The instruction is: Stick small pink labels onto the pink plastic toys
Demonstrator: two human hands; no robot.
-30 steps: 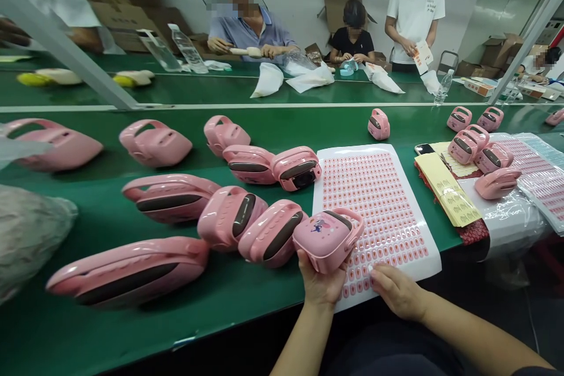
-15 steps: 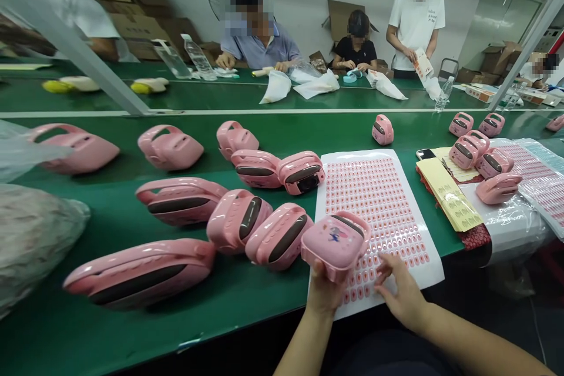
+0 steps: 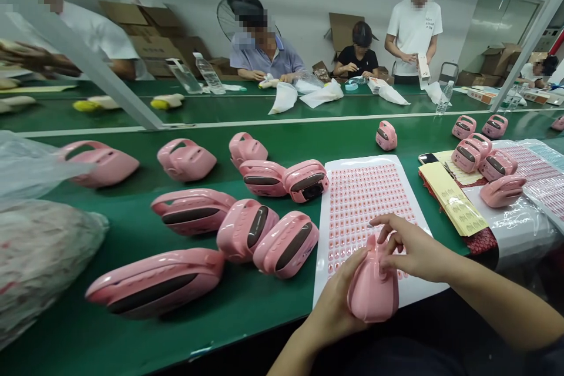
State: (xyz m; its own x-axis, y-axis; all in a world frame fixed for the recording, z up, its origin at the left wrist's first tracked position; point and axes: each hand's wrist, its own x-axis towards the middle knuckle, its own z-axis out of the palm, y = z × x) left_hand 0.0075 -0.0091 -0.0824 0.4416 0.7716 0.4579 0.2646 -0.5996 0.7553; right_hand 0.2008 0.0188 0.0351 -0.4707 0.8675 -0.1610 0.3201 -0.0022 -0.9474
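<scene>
A pink portable speaker (image 3: pixel 373 294) with a carry handle is held low over the table's front edge, its narrow side turned up toward me. My left hand (image 3: pixel 337 302) is wrapped around it from the left. Over the handle end arches my right hand (image 3: pixel 408 247), fingers bent and apart, thumb at the speaker's side. Whether a small sticker sits under its fingertips is too small to tell. Beneath both hands lies a white sheet of small red-and-pink stickers (image 3: pixel 361 188), partly covered. Nearest on the left is another pink speaker (image 3: pixel 286 244).
Several pink speakers (image 3: pixel 165 282) lie across the green table (image 3: pixel 247 311). A filled plastic bag (image 3: pixel 44 258) bulges at left. Yellow paper sheets (image 3: pixel 453 200), a phone (image 3: pixel 432 158) and more speakers sit at right. Co-workers sit and stand behind a rail (image 3: pixel 264 122).
My left hand has brought the speaker right and down, turning its printed front out of sight. My right hand has moved up from beside the sheet onto the speaker. The view has shifted slightly.
</scene>
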